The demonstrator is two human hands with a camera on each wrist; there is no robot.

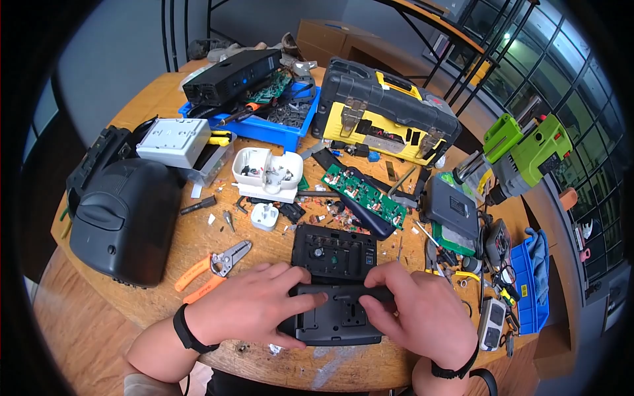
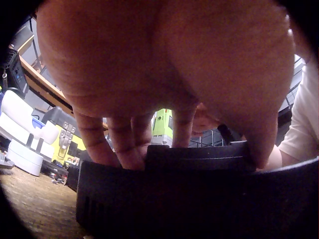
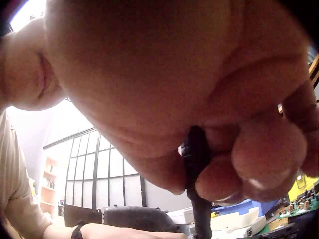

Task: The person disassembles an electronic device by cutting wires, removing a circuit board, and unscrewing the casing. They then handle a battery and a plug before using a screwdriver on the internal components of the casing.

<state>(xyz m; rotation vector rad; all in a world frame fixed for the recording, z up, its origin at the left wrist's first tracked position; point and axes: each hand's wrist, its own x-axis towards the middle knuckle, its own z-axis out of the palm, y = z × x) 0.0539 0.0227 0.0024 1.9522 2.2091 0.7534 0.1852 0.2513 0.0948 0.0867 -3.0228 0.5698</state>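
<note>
Two black plastic housing pieces lie on the table, the upper one [image 1: 335,254] beyond the lower one [image 1: 337,333]. My left hand [image 1: 247,307] spans the left part of the lower piece, thumb at its near left edge and the index finger lying over its top face. In the left wrist view the left hand [image 2: 164,64] straddles the black housing [image 2: 199,189]. At the lower piece's right side, my right hand [image 1: 422,313] holds a slim black object between thumb and fingers. The right wrist view shows the right hand [image 3: 174,84] pinching this black rod-like object [image 3: 201,214]; its tip is hidden.
Orange-handled pliers [image 1: 211,269] lie left; a large black case [image 1: 129,221] stands beyond. Behind are a white part [image 1: 266,175], a green circuit board [image 1: 366,196], a blue tray [image 1: 264,130] and a black-yellow toolbox [image 1: 386,109]. Tools and a blue bin [image 1: 531,284] are right.
</note>
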